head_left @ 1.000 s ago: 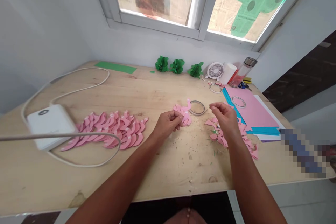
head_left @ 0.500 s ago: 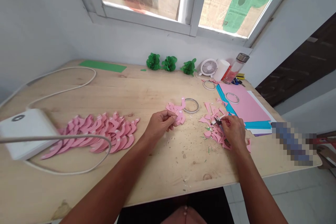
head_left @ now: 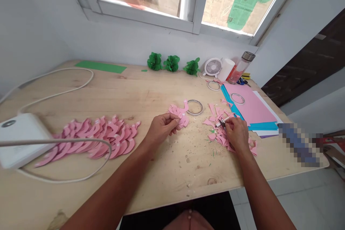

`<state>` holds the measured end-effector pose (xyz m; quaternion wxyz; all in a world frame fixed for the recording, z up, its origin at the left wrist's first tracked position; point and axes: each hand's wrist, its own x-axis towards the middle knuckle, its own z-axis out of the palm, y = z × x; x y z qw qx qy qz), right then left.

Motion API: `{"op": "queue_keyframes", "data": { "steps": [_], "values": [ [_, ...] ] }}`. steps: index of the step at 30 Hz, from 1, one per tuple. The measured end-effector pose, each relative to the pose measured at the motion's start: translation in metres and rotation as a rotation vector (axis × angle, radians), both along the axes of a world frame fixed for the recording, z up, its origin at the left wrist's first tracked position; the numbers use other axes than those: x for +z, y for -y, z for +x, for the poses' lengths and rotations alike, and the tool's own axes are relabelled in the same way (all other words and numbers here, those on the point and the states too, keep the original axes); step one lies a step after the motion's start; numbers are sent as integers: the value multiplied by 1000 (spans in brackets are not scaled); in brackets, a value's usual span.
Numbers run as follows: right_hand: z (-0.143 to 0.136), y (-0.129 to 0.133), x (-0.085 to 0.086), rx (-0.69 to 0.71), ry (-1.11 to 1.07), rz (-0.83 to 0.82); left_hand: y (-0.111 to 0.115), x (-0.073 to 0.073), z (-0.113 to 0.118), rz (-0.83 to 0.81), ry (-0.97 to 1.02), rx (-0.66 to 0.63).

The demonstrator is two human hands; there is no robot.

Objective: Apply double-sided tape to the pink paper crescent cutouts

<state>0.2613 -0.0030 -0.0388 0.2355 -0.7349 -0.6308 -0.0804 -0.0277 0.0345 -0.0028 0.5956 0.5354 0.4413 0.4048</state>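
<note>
My left hand (head_left: 163,125) is closed in a pinch beside a small pile of pink paper cutouts (head_left: 176,110). Whatever lies between its fingertips is too small or hidden to make out. Over a heap of pink paper scraps (head_left: 215,109), my right hand (head_left: 237,132) grips small scissors (head_left: 222,123), whose dark blades point away to the left. A thin white marker-like stick (head_left: 219,125) lies by the blades. Left of my left hand, curved pink paper pieces (head_left: 107,134) with pale tabs overlap in rows.
A tape roll (head_left: 194,107) lies past the small pile. Pink and blue paper sheets (head_left: 253,104) are stacked right. Green paper ornaments (head_left: 171,64), a small fan (head_left: 212,67) and a glass bottle (head_left: 241,68) line the back. A white box (head_left: 24,140) with cable sits left.
The view has shifted slightly, moving the scene a little to the left. Both hands keep nearly the same places and grips.
</note>
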Motion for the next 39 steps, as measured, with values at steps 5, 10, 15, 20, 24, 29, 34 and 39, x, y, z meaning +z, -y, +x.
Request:
{"op": "queue_keyframes", "data": {
  "steps": [5, 10, 15, 20, 24, 29, 34, 39],
  "values": [
    [0, 1, -2, -8, -21, 13, -2, 0, 0, -8, -13, 1],
    [2, 0, -5, 2, -51, 20, -1, 0, 1, -7, -18, 8],
    [2, 0, -6, 7, -81, 25, -2, 0, 0, -15, -22, 8],
    [0, 2, -4, 16, -109, 41, -2, 1, 0, -18, -28, 7],
    [-2, 3, -2, 31, -125, 39, -1, 2, 0, -19, -28, 7],
    [-5, 3, 0, 13, -128, 52, -1, 3, 0, -11, -13, 11],
    [-7, 2, 0, -20, -104, 40, 0, 2, 0, -5, -10, 14],
    [-7, 1, -2, -24, -91, 40, 0, 2, 1, -3, -10, 12]
  ]
}}
